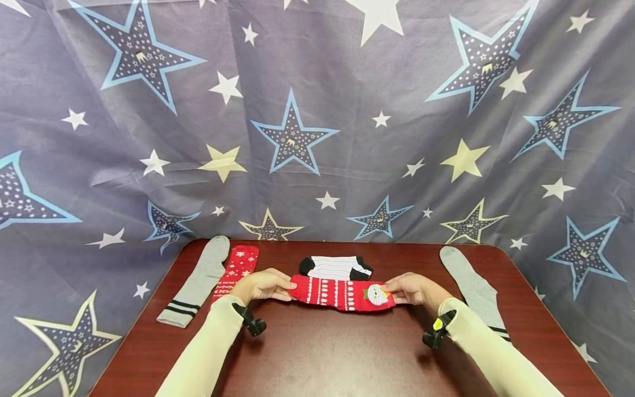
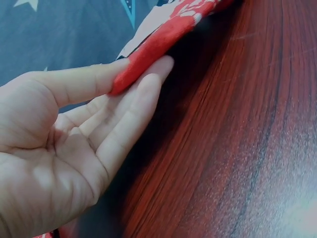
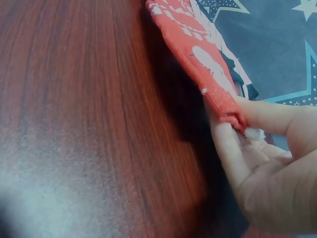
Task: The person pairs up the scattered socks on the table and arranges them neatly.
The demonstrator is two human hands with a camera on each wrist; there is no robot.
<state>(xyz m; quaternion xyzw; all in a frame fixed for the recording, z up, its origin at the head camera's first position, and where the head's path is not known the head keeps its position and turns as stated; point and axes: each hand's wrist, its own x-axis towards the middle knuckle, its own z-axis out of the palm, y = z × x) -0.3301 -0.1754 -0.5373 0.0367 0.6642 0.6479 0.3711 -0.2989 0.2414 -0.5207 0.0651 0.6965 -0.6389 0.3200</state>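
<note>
A red sock with white patterns and a white face patch (image 1: 337, 294) is stretched sideways between both hands, held above the table. My left hand (image 1: 265, 285) pinches its left end; in the left wrist view the thumb lies on one side of the red sock (image 2: 153, 47) and the fingers on the other. At the right end, my right hand (image 1: 410, 289) pinches the fabric beside the patch, and the right wrist view shows the folded edge of the red sock (image 3: 208, 69) between thumb and fingers. Just behind lies a white and black sock (image 1: 331, 267), partly hidden.
On the left of the brown table (image 1: 317, 353) lie a grey sock with black stripes (image 1: 200, 281) and a red patterned sock (image 1: 240, 264), partly covered by my left hand. Another grey sock (image 1: 473, 289) lies at the right. A star-patterned curtain (image 1: 297, 193) hangs behind.
</note>
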